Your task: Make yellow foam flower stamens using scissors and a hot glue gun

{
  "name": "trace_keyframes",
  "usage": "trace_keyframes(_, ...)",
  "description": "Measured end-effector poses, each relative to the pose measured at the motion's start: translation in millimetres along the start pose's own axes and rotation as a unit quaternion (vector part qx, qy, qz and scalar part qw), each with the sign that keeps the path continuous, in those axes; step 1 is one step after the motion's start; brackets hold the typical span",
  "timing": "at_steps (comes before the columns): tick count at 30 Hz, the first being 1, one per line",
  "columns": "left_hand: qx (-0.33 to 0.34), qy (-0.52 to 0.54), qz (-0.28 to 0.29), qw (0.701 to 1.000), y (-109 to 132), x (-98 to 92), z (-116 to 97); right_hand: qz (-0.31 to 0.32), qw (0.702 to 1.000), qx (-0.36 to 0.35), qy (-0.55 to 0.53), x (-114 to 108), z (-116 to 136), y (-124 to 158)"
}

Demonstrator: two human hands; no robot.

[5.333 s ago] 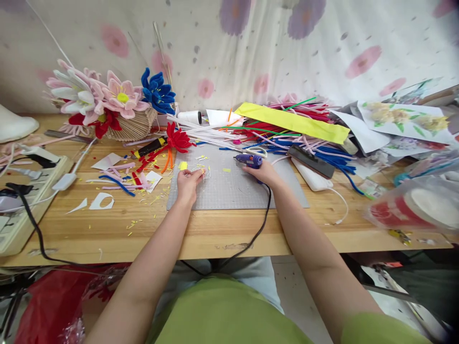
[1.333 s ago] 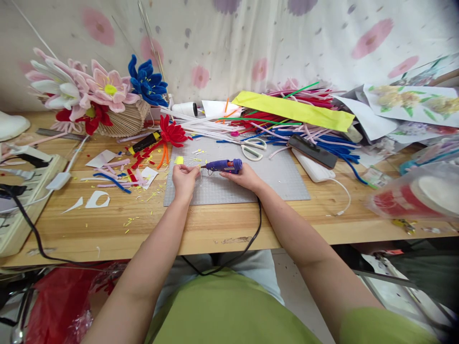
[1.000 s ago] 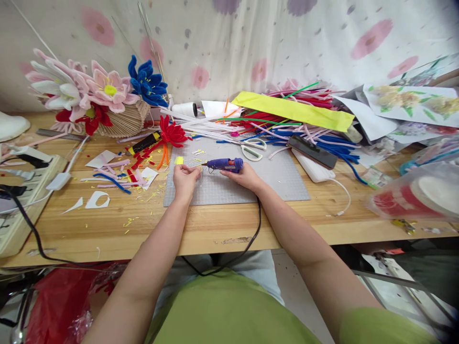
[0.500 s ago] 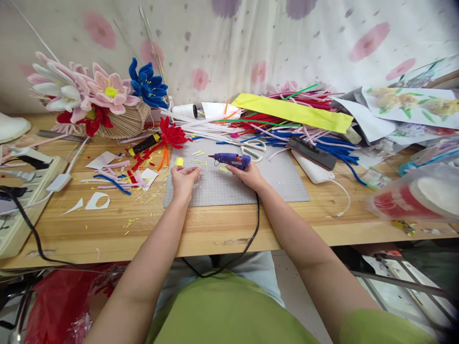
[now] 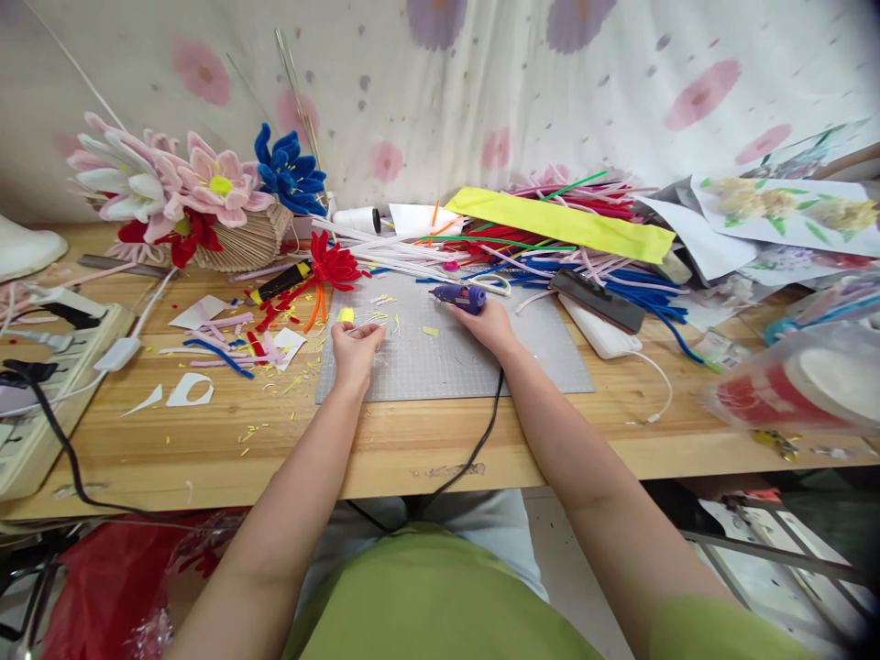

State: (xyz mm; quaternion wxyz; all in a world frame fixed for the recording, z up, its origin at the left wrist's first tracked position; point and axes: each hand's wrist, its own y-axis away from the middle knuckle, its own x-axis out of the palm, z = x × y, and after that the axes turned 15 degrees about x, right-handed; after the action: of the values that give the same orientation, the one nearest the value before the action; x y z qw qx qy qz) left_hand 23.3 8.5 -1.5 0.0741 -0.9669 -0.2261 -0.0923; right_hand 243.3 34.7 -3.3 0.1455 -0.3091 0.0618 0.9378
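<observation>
My right hand [image 5: 487, 328] is wrapped round a blue-purple hot glue gun [image 5: 460, 295], its nozzle facing left above the grey cutting mat [image 5: 536, 362]. From under that hand a black cord runs down over the table edge. Over the mat's left part, my left hand [image 5: 356, 353] has thumb and fingers pinched on what looks like a thin white strand; its far end is hard to make out. A small yellow piece [image 5: 346, 315] sits just beyond these fingers. Between the hands lies a flat yellow scrap [image 5: 430, 331], with thin white and yellow bits nearby.
A red fuzzy flower [image 5: 334, 264] lies behind my left hand, near a black-and-yellow cutter [image 5: 281, 281]. Fuzzy flowers in a basket [image 5: 237, 240] stand at back left. Pipe cleaners [image 5: 412, 249], partly hidden scissors [image 5: 496, 282] and a power bank [image 5: 597, 301] lie behind. A power strip [image 5: 103, 353] is left.
The glue gun and my right hand have moved right and slightly up, away from my left hand. The yellow scrap is now uncovered. My left hand keeps its pinch.
</observation>
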Motion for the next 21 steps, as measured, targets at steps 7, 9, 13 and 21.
trace_keyframes(7,-0.027,0.095,-0.018,0.995,-3,7.9,-2,0.012,0.999,0.007,0.037,-7,6,0)
trace_keyframes(9,-0.051,0.141,-0.021,0.988,-2,9.9,-4,-0.033,0.999,-0.030,-0.007,-16,10,6)
trace_keyframes(13,-0.099,0.209,-0.030,0.972,0,11.6,-8,-0.174,0.973,-0.131,-0.075,-28,29,23)
trace_keyframes(21,-0.143,0.236,-0.022,0.961,1,10.3,-9,0.173,0.976,-0.106,-0.077,39,67,55)
